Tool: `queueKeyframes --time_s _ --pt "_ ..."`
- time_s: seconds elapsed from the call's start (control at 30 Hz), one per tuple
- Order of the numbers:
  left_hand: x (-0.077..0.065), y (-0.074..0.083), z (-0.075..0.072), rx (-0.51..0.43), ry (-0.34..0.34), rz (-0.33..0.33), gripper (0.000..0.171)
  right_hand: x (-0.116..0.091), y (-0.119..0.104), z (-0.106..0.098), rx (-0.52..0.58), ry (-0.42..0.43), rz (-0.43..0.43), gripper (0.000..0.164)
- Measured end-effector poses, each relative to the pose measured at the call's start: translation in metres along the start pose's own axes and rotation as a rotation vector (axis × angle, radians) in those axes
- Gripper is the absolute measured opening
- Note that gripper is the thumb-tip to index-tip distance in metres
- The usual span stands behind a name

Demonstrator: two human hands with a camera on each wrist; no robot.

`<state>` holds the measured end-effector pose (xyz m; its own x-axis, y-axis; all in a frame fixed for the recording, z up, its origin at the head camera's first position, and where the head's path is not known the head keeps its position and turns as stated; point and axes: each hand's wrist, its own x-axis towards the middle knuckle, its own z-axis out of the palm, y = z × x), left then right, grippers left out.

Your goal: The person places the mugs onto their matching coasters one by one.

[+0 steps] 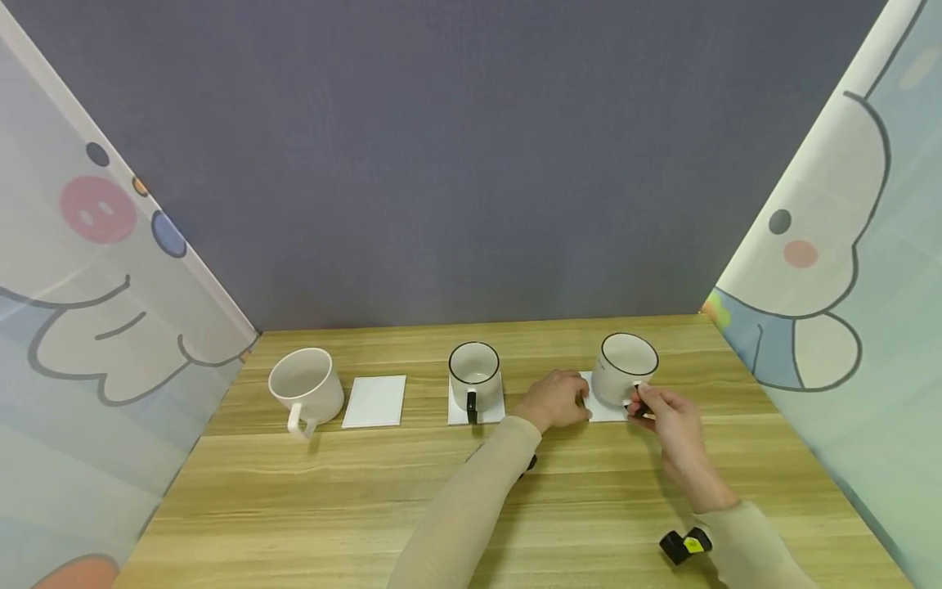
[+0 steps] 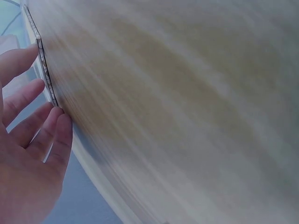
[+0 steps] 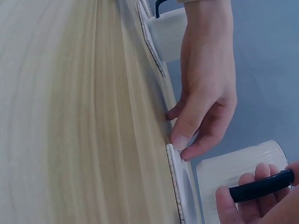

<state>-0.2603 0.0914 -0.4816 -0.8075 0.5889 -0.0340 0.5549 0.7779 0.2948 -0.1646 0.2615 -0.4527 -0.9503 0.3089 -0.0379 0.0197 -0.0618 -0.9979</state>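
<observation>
Head view: bright, even, soft light. Faint shadows on the table (image 1: 294,507), below left sleeve (image 1: 471,499) and right sleeve (image 1: 754,544), toward its front edge. Back panel (image 1: 471,164) dark, darker low down along the table's back edge. Side sheets (image 1: 824,262) pale, stretched toward the frame's corners. Wrist views: dimmer, hazy, cool cast. Left wrist: table grain smeared over most of the frame, edge bowed; left hand (image 2: 28,149) sharper. Right wrist: grain washed out at far left, clearer toward the table's edge.

Under the fingers (image 2: 60,140) lies a wood-grain bench (image 1: 294,507); beyond them, a dark grey wall (image 1: 471,164); either side, pale cartoon-printed sheets (image 1: 839,270).
</observation>
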Motion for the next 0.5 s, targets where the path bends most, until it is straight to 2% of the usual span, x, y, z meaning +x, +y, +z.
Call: queueKeyframes --time_s 0.5 --pt "-0.0006 -0.0009 0.0006 -0.028 0.012 -0.005 0.029 0.0034 0.0098 0.0071 -0.007 0.010 0.037 0.027"
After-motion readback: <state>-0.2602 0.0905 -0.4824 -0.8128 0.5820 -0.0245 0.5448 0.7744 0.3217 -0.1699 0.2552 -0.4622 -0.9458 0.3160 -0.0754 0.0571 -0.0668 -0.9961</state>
